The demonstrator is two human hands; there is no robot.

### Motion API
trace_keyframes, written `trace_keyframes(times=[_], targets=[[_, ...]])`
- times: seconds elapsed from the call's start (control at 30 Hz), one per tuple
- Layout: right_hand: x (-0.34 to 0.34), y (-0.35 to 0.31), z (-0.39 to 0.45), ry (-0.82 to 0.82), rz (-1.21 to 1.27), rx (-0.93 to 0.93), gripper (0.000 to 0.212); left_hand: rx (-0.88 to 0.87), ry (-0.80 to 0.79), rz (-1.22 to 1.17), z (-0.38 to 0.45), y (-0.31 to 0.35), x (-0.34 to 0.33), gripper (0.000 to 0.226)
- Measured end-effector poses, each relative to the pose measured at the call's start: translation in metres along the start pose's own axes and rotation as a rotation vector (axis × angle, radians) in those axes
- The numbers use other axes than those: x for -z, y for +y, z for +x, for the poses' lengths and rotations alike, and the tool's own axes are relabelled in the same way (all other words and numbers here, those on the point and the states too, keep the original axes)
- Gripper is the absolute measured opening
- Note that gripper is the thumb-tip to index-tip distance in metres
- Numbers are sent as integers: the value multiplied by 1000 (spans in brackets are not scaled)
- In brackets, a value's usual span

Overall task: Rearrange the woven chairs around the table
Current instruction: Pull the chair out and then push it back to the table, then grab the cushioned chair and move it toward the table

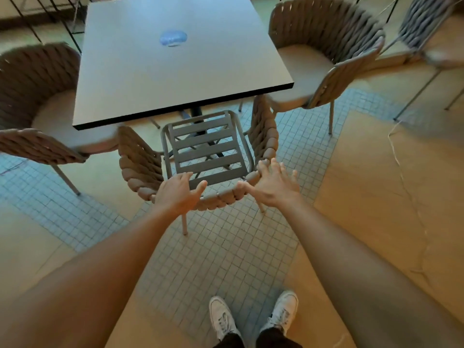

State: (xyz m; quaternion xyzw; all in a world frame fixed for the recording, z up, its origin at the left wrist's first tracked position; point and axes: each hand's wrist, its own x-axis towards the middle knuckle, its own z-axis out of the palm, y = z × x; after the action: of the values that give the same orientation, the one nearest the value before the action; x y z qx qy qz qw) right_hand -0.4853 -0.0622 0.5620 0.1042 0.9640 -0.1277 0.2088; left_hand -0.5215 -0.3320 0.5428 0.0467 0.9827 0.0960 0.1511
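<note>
A grey square table [180, 79] stands ahead of me. Directly in front, a woven chair [140, 159] with a bare slatted metal seat and no cushion is pushed partly under the table's near edge. My left hand [178, 193] rests over the woven backrest rim, fingers curled on it, thumb apart. My right hand [272, 183] hovers at the rim's right corner with fingers spread, holding nothing. A cushioned woven chair [35, 101] sits at the table's left side, another woven chair [326, 51] at its right.
A fourth woven chair [426, 28] stands at the far right. Black metal railing [62, 18] runs behind the table at upper left. A thin white cord [399, 167] trails over the floor on the right. A blue round sticker [173, 38] marks the tabletop.
</note>
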Motion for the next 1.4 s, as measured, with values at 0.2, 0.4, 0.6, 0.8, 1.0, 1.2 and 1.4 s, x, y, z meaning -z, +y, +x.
trace_keyframes(times=[0.2,0.4,0.6,0.8,1.0,1.2,1.4], targets=[[47,48,-5,39,-43,46,115,-143,61,20,6,79,32,83],[89,119,0,85,-75,73,119,-208,144,31,13,180,41,74],[134,203,5,112,-81,96,116,-248,173,-10,26,281,40,74],[178,280,12,116,-103,100,116,-280,209,-2,41,371,43,79],[211,327,36,173,-95,83,114,-343,223,27,70,435,51,79],[243,361,83,201,-87,65,111,-394,224,28,123,481,58,70],[278,387,143,209,-94,58,110,-437,213,32,192,516,63,65]])
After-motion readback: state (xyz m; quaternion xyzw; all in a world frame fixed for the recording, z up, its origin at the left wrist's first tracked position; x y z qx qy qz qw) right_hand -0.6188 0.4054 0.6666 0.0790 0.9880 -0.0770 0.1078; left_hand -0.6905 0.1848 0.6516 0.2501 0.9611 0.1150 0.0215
